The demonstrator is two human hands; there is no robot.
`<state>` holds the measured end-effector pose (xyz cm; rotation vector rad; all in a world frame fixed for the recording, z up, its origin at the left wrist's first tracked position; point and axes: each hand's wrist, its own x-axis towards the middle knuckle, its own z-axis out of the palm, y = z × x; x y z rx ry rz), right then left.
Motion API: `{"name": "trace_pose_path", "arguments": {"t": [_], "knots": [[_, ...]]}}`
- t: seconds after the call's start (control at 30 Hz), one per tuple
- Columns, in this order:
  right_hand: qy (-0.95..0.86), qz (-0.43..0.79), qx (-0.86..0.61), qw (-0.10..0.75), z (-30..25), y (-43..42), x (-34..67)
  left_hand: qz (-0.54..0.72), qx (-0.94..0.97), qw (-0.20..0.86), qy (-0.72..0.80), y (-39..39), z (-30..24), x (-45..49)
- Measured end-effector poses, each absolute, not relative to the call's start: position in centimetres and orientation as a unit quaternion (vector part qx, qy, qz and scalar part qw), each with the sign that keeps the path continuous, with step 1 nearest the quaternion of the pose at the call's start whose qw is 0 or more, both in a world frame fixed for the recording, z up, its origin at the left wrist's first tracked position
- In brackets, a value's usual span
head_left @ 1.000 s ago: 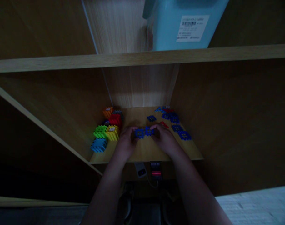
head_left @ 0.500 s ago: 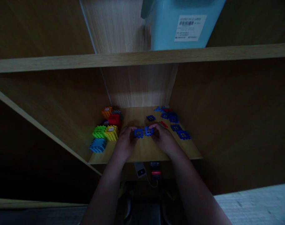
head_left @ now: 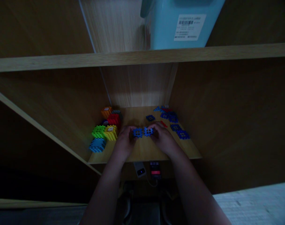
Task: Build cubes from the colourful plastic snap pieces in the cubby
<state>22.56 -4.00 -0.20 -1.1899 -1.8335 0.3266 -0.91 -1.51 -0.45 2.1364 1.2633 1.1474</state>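
My left hand pinches a blue square building tile with notched edges and a windowed middle. A second blue building tile of the same kind is gripped in my right hand. The two tiles are held edge to edge above the shelf board; whether their teeth touch is too small to tell. To the right of my right hand lie more blue tiles and a small red piece. A single dark blue tile lies behind my hands.
Stacked tiles in blue, green, yellow, red and orange stand at the left wall. A light blue bin sits on the upper shelf. Two small devices lie below the board's front edge.
Both hands stay nearly in place. The tile in my right hand has tilted slightly and catches more light. A slight shift of the whole view shows.
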Motion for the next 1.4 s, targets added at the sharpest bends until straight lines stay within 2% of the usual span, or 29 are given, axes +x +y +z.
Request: {"name": "trace_pose_path", "arguments": {"t": [0.57,1.0,1.2,1.3,1.4], "knots": [[-0.748,0.131,-0.476,0.444,-0.9,-3.8,22.5,0.396,0.782,0.181,0.445,-2.0,0.0,-0.6],[-0.703,-0.006,-0.593,0.391,-1.2,-4.1,21.9,0.365,0.817,0.102,0.434,-1.7,-0.7,-0.7],[-0.542,-0.129,-0.749,0.358,-0.5,-7.1,23.4,0.349,0.812,0.091,0.459,-1.7,-0.8,-0.5],[-0.513,-0.122,-0.791,0.309,-0.5,-8.3,24.9,0.355,0.809,0.095,0.458,-1.7,-0.6,-0.5],[-0.540,-0.065,-0.796,0.265,-0.3,-8.5,25.9,0.359,0.808,0.103,0.456,-1.7,-0.6,-0.5]]}}
